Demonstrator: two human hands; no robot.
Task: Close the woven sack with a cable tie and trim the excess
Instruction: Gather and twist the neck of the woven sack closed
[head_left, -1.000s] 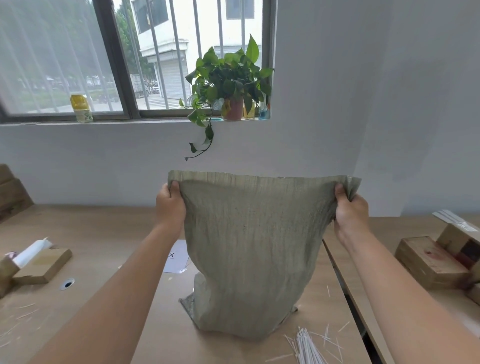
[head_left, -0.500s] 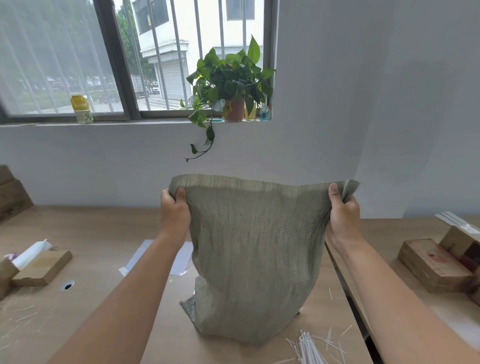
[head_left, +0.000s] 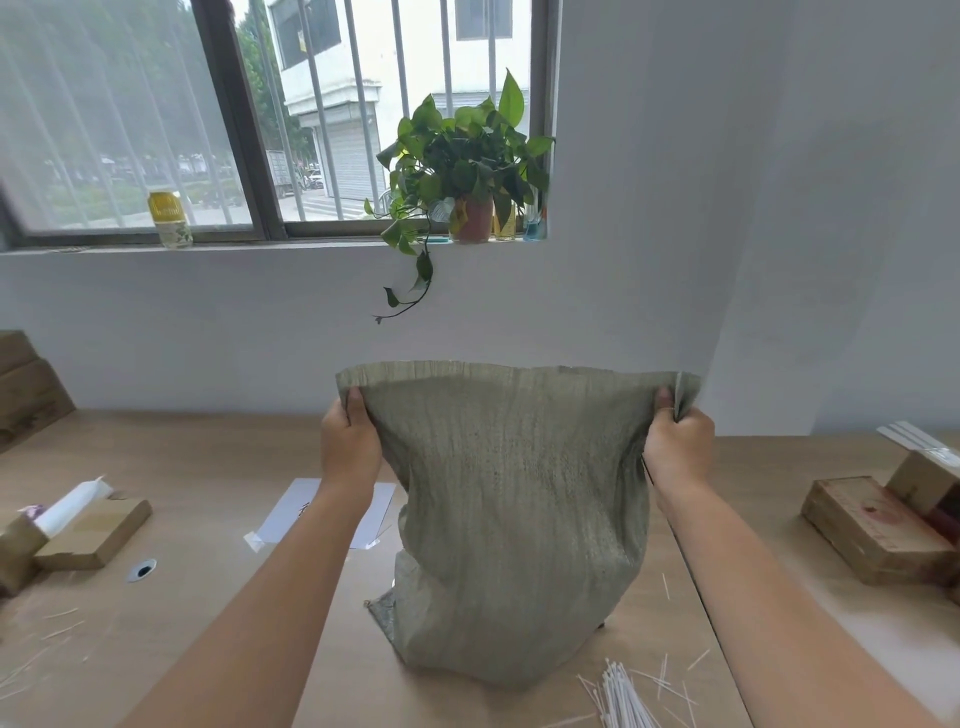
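Observation:
A grey-green woven sack (head_left: 511, 525) stands upright on the wooden table (head_left: 218, 597), its bottom bulging with contents I cannot see. My left hand (head_left: 349, 441) pinches the top left corner of its mouth. At the top right corner my right hand (head_left: 675, 447) grips the bunched edge. The mouth is stretched flat between both hands at about chest height. A bundle of white cable ties (head_left: 621, 696) lies on the table just in front of the sack, to the right.
A white sheet of paper (head_left: 291, 514) lies behind my left forearm. Cardboard boxes with a white roll (head_left: 78, 525) sit at the left, wooden-looking boxes (head_left: 878, 525) at the right. Trimmed tie ends are scattered on the table. A potted plant (head_left: 462, 171) stands on the windowsill.
Both hands have lowered the sack's top edge slightly and drawn it a little narrower, with the right corner now bunched. The paper behind the sack has come into fuller view.

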